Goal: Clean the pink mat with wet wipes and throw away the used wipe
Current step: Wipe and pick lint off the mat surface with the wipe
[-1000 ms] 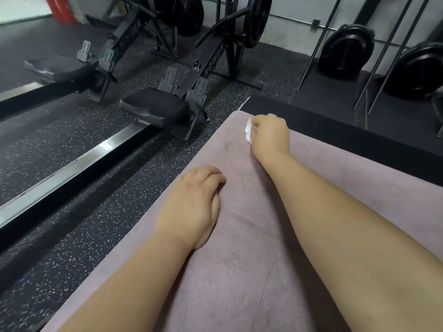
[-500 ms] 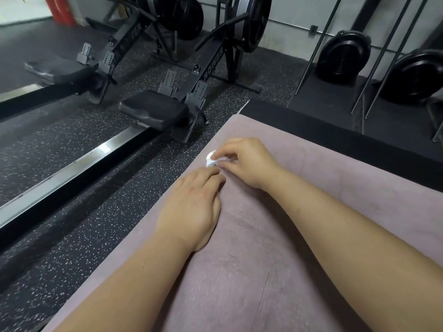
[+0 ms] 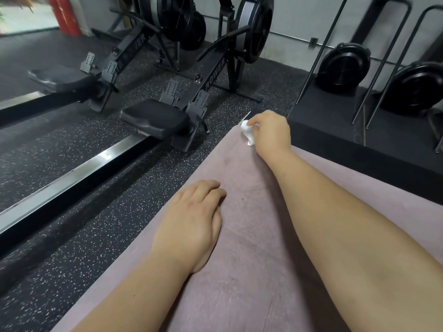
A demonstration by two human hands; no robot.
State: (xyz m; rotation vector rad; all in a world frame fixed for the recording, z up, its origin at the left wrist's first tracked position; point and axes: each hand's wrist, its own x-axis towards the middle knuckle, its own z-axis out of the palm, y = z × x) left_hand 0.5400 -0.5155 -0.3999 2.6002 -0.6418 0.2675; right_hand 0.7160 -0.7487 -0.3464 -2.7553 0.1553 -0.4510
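- On the speckled black rubber floor (image 3: 115, 226), seen from the head camera, the pink mat (image 3: 251, 259) lies flat and runs from the lower edge up toward the middle of the view.
- At the mat's far left corner, the right hand (image 3: 272, 131) has its fingers curled round a crumpled white wipe (image 3: 248, 133). The wipe sticks out to the left of the fingers and touches the mat at that corner.
- The left hand (image 3: 191, 224) lies palm down on the mat near its left edge, fingers together and only loosely bent, gripping nothing.
- Both forearms stretch over the mat, well apart from each other.
- Faint dark smudges show on the mat between the two hands.
- Just left of the mat, a rowing machine stands with its black seat (image 3: 155, 118) on a shiny rail (image 3: 72, 178); a second rower (image 3: 62, 79) stands behind it.
- Beyond the mat's far end lies a black platform (image 3: 359, 154) with round black discs (image 3: 345, 65) against the wall.
- A blurred red cylinder (image 3: 66, 15) stands top left.
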